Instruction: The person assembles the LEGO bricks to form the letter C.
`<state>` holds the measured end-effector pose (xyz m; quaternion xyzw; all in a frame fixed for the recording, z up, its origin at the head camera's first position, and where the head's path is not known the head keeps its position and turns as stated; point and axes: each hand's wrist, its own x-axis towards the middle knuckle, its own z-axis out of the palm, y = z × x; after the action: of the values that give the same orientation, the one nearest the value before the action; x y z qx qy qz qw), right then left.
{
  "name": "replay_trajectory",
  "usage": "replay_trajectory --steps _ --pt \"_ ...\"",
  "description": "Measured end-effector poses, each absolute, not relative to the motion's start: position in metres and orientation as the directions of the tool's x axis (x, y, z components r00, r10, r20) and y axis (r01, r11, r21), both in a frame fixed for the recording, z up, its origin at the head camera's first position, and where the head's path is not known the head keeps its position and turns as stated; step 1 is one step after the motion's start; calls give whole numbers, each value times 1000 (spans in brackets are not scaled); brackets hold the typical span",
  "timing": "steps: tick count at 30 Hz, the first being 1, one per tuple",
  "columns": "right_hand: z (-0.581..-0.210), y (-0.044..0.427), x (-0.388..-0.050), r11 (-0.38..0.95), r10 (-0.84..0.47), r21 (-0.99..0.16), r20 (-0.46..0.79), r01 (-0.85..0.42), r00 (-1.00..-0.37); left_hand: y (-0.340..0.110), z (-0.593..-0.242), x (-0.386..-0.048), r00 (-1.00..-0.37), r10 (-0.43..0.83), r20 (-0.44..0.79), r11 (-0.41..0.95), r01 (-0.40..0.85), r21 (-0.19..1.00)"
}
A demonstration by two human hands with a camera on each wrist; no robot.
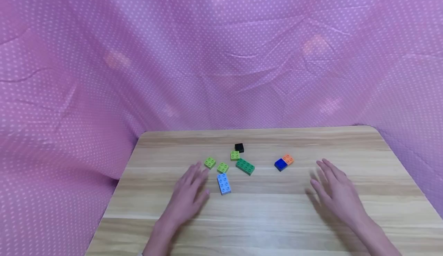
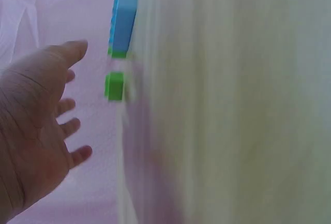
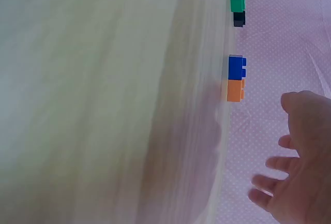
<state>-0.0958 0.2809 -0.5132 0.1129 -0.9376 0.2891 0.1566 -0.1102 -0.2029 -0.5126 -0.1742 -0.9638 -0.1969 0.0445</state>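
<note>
My left hand hovers over the table with its fingers spread, holding nothing. Nearest to it are a lime green brick and a light blue brick. Two more lime bricks lie close by, along with a long dark green brick and a black brick. Off to the right, a dark blue brick and an orange brick lie against each other. My right hand is raised to the right of that pair, fingers apart and holding nothing; the right wrist view shows the same orange brick.
Everything lies on a wood-grain table with rounded far corners. A pink dotted cloth hangs behind it and along both sides.
</note>
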Motion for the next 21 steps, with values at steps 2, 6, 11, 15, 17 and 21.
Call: replay_trajectory --steps 2,6,11,15,17,21 --pt "-514 280 -103 766 -143 -552 354 -330 -924 -195 -514 -111 -913 368 174 835 407 371" --pt "-522 278 -121 685 -201 -626 330 -374 -922 -180 -516 -115 -879 439 184 787 475 394" --pt "-536 273 -149 612 -242 -688 307 -390 -920 -169 -516 -120 -873 458 167 774 484 409" --pt "-544 269 -168 578 -292 -685 333 -443 -896 -163 -514 -121 -868 473 153 769 491 408" --pt "-546 268 -176 569 -321 -669 356 -479 -878 -160 -513 -121 -866 478 145 773 493 399" --pt "-548 265 -187 565 -365 -635 379 -526 -850 -154 -511 -121 -873 470 129 788 481 385"
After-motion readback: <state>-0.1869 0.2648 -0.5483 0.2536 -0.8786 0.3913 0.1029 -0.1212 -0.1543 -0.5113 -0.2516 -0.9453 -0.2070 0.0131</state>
